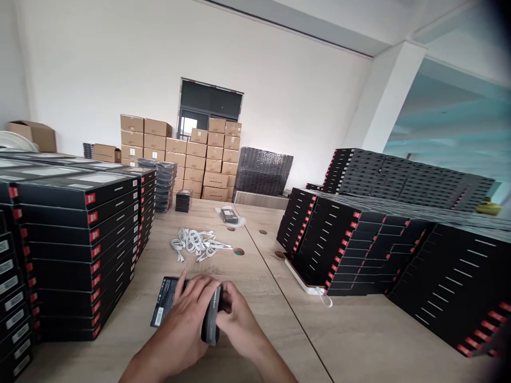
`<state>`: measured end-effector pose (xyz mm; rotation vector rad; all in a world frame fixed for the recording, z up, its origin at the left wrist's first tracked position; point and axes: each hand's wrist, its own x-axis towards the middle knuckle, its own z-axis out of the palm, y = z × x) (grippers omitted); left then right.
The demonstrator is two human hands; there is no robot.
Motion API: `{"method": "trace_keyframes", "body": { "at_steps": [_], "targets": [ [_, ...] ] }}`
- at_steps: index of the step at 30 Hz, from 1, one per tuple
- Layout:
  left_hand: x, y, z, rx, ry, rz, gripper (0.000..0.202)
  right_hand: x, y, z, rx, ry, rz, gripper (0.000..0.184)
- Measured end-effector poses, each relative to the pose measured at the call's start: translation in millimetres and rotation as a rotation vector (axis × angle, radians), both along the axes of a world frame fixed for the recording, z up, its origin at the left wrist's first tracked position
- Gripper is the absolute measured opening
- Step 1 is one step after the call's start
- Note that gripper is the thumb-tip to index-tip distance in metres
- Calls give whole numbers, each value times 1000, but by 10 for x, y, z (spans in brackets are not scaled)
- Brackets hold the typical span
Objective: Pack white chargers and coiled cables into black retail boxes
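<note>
A slim black box stands on edge between my two hands, low in the middle of the view. My left hand wraps over its left side, fingers closed on it and thumb raised. On the other side my right hand grips the box, with curled fingers at its upper end. Partly covered by my left hand, a flat dark box with printed text and a white label lies on the wooden table. What my right fingertips touch inside or behind the box is hidden.
White cables lie bundled ahead of my hands. Tall stacks of black boxes rise at left and right. A small device on clear plastic lies farther back. Brown cartons stand by the wall. Round holes pierce the tabletop.
</note>
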<state>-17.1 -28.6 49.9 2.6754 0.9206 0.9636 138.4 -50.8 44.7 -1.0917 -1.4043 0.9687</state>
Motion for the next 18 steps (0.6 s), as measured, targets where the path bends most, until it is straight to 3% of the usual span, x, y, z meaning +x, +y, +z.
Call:
{"method": "trace_keyframes", "body": {
  "at_steps": [4,10,14,16,18],
  "targets": [
    [2,-17,26,-2,1,-20,96,-2,37,-72,43,3,-94,33],
    [4,-7,12,-14,4,5,97,46,61,-122,101,-100,-248,42],
    [49,34,-60,46,-38,191,89,35,41,-119,302,-351,-443,62],
    [64,38,-72,75,-71,298,81,28,32,-107,432,-525,-457,52],
    [73,22,-62,103,-91,355,76,23,39,-112,451,-651,-412,38]
  ]
}}
